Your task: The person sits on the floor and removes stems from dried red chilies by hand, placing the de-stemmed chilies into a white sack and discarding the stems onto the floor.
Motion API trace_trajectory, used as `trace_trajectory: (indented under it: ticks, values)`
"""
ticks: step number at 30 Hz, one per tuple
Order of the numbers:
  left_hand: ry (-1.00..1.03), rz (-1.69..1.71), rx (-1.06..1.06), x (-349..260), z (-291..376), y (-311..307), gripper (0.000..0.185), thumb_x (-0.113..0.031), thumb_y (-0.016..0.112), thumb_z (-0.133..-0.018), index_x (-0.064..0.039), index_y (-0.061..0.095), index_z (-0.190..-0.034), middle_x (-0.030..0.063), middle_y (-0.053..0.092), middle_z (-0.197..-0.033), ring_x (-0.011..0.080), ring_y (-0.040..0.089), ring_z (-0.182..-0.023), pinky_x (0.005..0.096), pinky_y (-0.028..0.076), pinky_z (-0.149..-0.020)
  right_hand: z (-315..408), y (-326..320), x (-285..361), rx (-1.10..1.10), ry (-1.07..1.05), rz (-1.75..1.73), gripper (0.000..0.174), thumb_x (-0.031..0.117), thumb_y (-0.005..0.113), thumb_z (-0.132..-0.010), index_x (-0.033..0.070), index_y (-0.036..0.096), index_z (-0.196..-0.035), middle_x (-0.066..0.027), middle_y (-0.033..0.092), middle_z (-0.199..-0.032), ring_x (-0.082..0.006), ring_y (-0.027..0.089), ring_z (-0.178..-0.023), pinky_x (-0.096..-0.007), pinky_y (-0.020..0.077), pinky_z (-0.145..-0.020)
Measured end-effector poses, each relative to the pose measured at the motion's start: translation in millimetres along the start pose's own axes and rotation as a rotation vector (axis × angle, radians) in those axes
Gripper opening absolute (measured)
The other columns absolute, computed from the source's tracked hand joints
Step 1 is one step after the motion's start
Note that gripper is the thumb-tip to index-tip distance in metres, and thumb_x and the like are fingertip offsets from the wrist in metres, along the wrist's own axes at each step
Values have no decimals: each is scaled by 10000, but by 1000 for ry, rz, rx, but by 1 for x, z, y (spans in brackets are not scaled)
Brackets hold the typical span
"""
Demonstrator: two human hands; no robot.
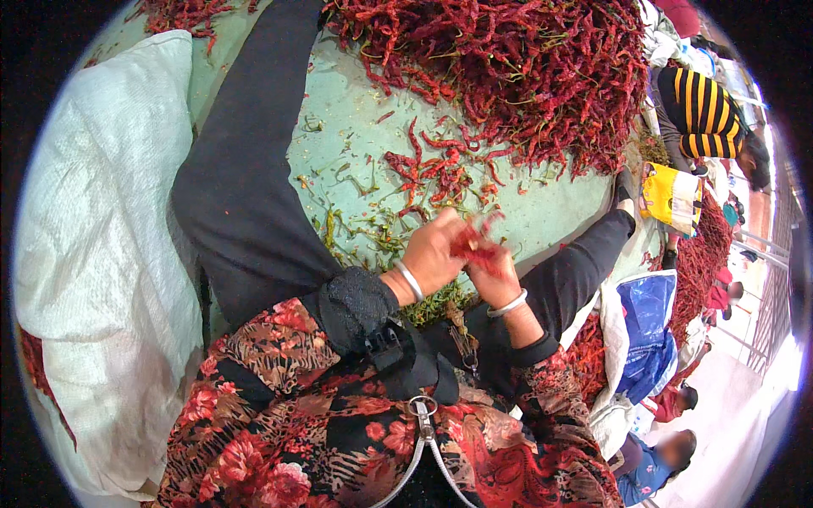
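My left hand (433,247) and my right hand (495,279) come together over the pale green sheet (343,108), each with a bracelet at the wrist. Between them they hold a small bunch of dried red chillies (475,244), blurred, so single pods are hard to make out. Just beyond my fingers lie a few loose dried chillies (438,166). Snapped-off green stems (368,232) litter the sheet beside my left hand. Below both wrists is a denser heap of stems (438,306), partly hidden by my arms.
A large pile of dried chillies (508,70) rises ahead between my legs. On the left stands a white woven sack (108,222). To the right are a yellow bag (667,193), a blue-and-white sack (645,330), another chilli pile (702,267) and several people, one in a striped top (702,114).
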State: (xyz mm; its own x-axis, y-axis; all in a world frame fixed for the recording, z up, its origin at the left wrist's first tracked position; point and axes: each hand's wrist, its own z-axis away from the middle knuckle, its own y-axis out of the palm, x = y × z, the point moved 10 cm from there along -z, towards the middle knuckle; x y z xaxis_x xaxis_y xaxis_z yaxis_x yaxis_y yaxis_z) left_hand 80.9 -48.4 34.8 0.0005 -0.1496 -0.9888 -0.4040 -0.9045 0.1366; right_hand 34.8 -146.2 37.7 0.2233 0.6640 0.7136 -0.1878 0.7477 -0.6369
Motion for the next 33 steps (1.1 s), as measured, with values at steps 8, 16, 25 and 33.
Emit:
trace_trajectory:
  ticks: [8, 16, 25, 33]
  values:
    - [385, -93, 492, -73, 25, 53, 260, -11, 604, -654, -85, 549, -896, 100, 500, -760, 264, 543, -696, 327, 449, -599, -59, -3, -38, -13, 40, 185, 177, 184, 591, -751, 10, 609, -781, -207, 575, -705, -351, 567, -637, -397, 442, -545]
    - [-390, 536, -44, 44, -12, -5, 119, -69, 614, -758, -35, 580, -866, -2, 574, -704, 77, 516, -566, 232, 436, -526, -150, -30, -39, -199, 6, 850, 193, 220, 596, -737, 106, 588, -894, -133, 503, -900, -339, 578, -695, -428, 467, -592]
    - [-485, 510, -150, 66, -6, -16, 89, -46, 616, -729, -32, 593, -814, 13, 605, -747, 114, 556, -668, 262, 446, -652, -94, -64, -23, -337, -191, 470, 135, 178, 533, -792, 47, 552, -767, -173, 562, -792, -353, 560, -692, -447, 438, -590]
    - [-342, 663, -26, 36, -24, -2, 221, -37, 635, -749, -34, 586, -965, 30, 617, -918, 101, 555, -858, 271, 443, -761, -35, -18, 8, -118, -209, 519, 62, 118, 522, -759, 56, 520, -751, -162, 547, -711, -360, 546, -612, -424, 432, -508]
